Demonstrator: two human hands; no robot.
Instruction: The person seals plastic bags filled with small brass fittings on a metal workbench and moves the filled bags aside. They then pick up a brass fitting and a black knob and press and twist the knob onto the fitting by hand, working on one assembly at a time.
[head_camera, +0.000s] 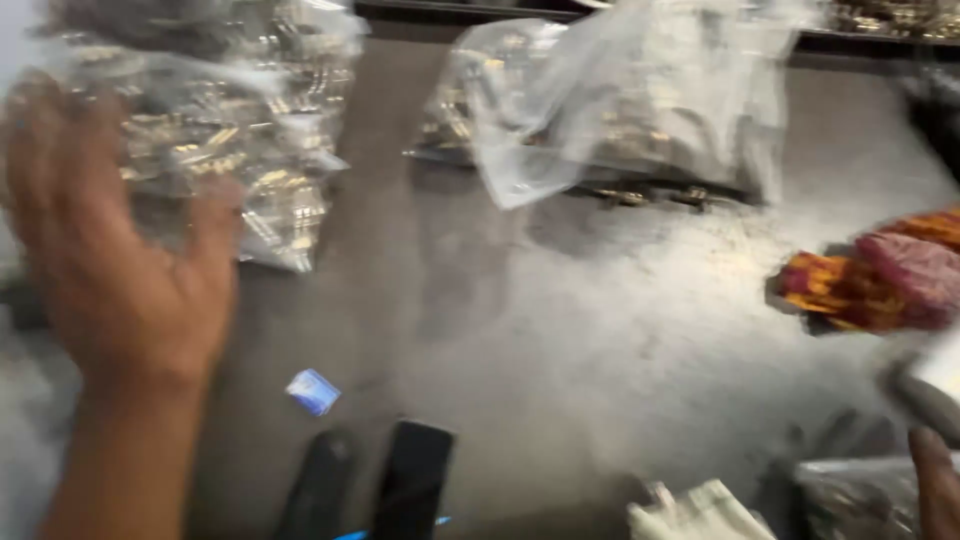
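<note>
My left hand (110, 240) is raised at the left with its fingers spread, reaching toward a clear plastic bag (250, 120) filled with small gold-coloured metal parts; whether it touches the bag is lost in blur. A second clear bag (620, 100) of similar parts lies at the upper middle of the dusty grey surface (600, 320). Only the fingertips of my right hand (935, 490) show at the bottom right corner, next to a white and grey object (930, 390); what they hold is out of view.
A red and orange patterned cloth (880, 275) lies at the right edge. Two black flat objects (380, 480) and a small blue-white scrap (314, 391) lie near the bottom. Crumpled white paper (700, 510) and another plastic bag (850, 495) sit at the bottom right.
</note>
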